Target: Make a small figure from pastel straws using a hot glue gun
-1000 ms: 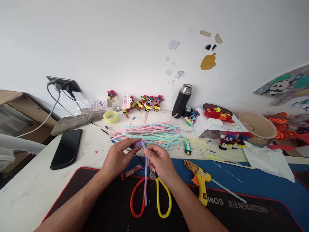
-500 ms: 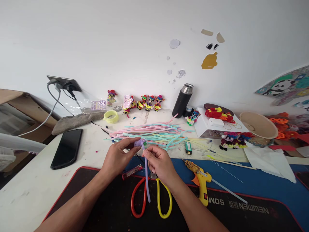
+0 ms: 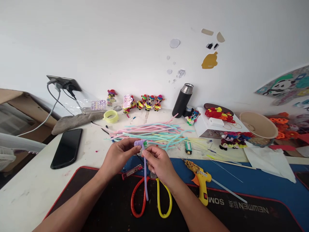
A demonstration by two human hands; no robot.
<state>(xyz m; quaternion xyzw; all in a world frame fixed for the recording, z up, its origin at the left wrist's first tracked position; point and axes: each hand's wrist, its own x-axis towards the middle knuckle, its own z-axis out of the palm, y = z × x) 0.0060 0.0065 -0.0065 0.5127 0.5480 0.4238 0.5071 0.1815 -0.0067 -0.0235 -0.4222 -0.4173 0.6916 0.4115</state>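
Observation:
My left hand (image 3: 119,154) pinches a small lilac coil (image 3: 138,144) of wound pipe cleaner, with a bit of green at its right end. From the coil a lilac pipe cleaner (image 3: 146,183) runs down between my hands, its loose tail hanging over the scissors. My right hand (image 3: 158,161) grips this strand between thumb and fingers, just below the coil. Below lie the scissors, with one red handle (image 3: 133,203) and one yellow handle (image 3: 171,203); my right hand partly hides their blades. What the coil is wound around is mostly covered.
Many pastel pipe cleaners (image 3: 149,131) lie behind my hands. A yellow glue gun (image 3: 202,185) rests on the mat to the right, and a phone (image 3: 66,148) lies at left. Small dolls (image 3: 151,103), a black flask (image 3: 182,101) and a white box (image 3: 205,130) stand near the wall.
The lilac coil has turned in my left fingers, and green now shows at its end. My right hand has kept its grip on the strand, whose hanging tail has swung slightly.

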